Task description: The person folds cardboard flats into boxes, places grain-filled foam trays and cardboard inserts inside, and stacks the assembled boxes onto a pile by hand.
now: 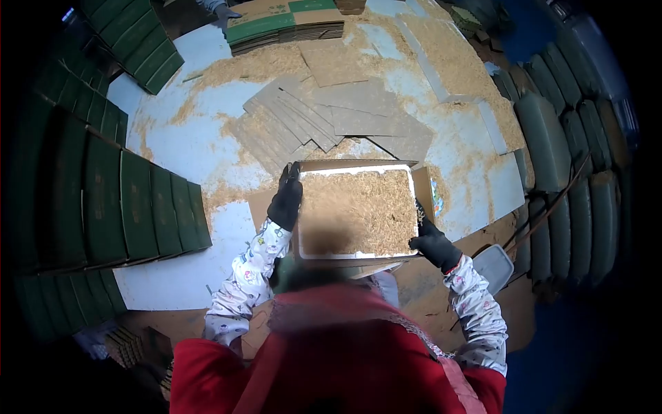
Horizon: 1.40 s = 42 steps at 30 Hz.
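Note:
A white-rimmed tray (372, 214) full of light brown shavings sits within an open cardboard box (422, 185) close to my body. My left hand (285, 200), in a black glove, grips the left side of the tray. On the right side, near the lower corner, my right hand (434, 243), also black-gloved, holds the tray's edge with the thumb over the rim. A dark blur covers the lower left of the shavings. Flat grey cardboard sheets (365, 110) lie overlapping just beyond the box.
Green boxes (138, 200) are stacked along the left. Folded green and brown cartons (289, 27) lie at the far edge, by another person's gloved hand (225, 12). Filled sacks (541, 141) are piled at the right, near a pale plastic scoop (492, 268). Shavings (455, 58) cover parts of the table.

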Motion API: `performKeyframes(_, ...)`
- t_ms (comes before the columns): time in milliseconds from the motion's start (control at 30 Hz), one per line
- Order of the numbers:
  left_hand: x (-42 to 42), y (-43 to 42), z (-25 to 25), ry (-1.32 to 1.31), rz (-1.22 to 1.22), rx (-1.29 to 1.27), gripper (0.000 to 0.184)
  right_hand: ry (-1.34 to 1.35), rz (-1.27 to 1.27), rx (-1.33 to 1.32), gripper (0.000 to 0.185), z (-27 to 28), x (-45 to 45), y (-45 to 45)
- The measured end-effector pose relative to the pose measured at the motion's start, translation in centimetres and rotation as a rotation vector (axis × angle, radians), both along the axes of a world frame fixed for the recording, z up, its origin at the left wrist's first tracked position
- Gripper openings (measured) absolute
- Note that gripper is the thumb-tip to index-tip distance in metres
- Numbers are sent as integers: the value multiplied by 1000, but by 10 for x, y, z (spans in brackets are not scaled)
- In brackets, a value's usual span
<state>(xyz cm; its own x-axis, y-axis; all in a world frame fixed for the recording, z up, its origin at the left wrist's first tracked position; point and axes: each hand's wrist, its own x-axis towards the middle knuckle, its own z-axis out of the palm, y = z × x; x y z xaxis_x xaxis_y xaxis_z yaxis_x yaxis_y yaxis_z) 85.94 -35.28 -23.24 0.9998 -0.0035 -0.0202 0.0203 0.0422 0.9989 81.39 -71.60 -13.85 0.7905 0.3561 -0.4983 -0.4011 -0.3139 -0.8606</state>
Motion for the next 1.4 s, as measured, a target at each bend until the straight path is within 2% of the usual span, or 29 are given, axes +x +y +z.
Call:
performKeyframes(67, 13, -1, 24, 100, 137, -353, 57, -113, 140, -359, 85, -1, 5, 9)
performKeyframes(100, 20, 2, 26, 161, 206, -534, 57, -301, 269, -601, 82, -17, 1, 12)
performKeyframes(133, 37, 12, 12, 198, 249, -601, 54, -486, 402, -844, 78, -33, -3, 12)
performKeyframes(200, 86, 12, -24, 575, 348, -698, 28, -391, 356, -1011, 64, -35, 7, 37)
performKeyframes(233, 113, 20, -80, 592, -99, -1079, 23, -410, 401, -1052, 56, -39, 12, 47)
performKeyframes(267, 134, 24, -124, 574, -569, -1435, 30, -432, 444, -1091, 49, -44, 14, 51)
performKeyframes(333, 160, 10, -127, 961, 118, -1064, 45, -683, 659, -1524, 39, -65, 7, 48)
performKeyframes(367, 170, 13, -158, 877, -114, -1269, 43, -643, 511, -1231, 34, -18, 21, 61)
performKeyframes(400, 166, -5, -102, 968, 255, -904, 40, -591, 354, -944, 30, 16, 32, 65)
performKeyframes(433, 171, -10, -116, 903, 399, -707, 35, -708, 87, -851, 28, 32, 35, 57)
performKeyframes(467, 170, 6, -131, 822, 117, -677, 28, -812, -187, -762, 25, 40, 33, 45)
performKeyframes(500, 167, 7, -133, 663, 114, -663, 19, -774, -330, -800, 25, 34, 38, 24)
performKeyframes(533, 163, -6, -128, 697, 60, -652, 19, -744, -475, -834, 26, 20, 48, 1)
performKeyframes(600, 156, -24, -94, 134, 173, 24, 16, -628, -524, -878, 28, -42, 54, -57)
performKeyframes(667, 156, -23, -79, -500, 284, 662, 12, -491, -447, -1075, 29, -98, 49, -81)
performKeyframes(700, 159, -8, -79, -670, 256, 891, 9, -415, -201, -1171, 32, -109, 47, -88)
performKeyframes(767, 163, 43, -78, -850, 118, 1137, 9, -510, -143, -1160, 40, -141, 43, -93)
performKeyframes(800, 160, 64, -70, -792, 79, 1095, 12, -532, -162, -1157, 42, -155, 43, -94)
performKeyframes(833, 144, 77, -52, -379, 190, 583, 11, -558, -202, -1099, 42, -158, 42, -93)
performKeyframes(900, 111, 83, 13, 79, 315, 142, 18, -497, -271, -985, 42, -168, 43, -100)
performKeyframes(933, 91, 70, 57, 120, 350, 211, 29, -448, -327, -886, 41, -173, 46, -104)
performKeyframes(1000, 56, 59, 96, -42, 414, 486, 35, -500, -381, -725, 39, -189, 45, -121)
performKeyframes(1067, 27, 39, 131, -279, 236, 777, 37, -521, -345, -617, 38, -185, 48, -132)
performKeyframes(1100, 15, 26, 147, -373, 149, 1024, 44, -523, -344, -607, 38, -185, 48, -135)
performKeyframes(1133, 9, -4, 160, -636, 83, 1026, 41, -545, -339, -563, 38, -184, 49, -137)
performKeyframes(1200, 0, -43, 175, -942, -153, 1126, 37, -579, -333, -511, 37, -185, 50, -139)
performKeyframes(1300, -23, -56, 158, -861, -644, 1359, 21, -694, -274, -616, 25, -194, 48, -132)
performKeyframes(1333, -29, -62, 151, -821, -807, 1404, 19, -691, -178, -761, 20, -195, 49, -128)
performKeyframes(1400, -33, -72, 139, -794, -1010, 1434, 17, -771, -332, -754, 16, -205, 47, -121)
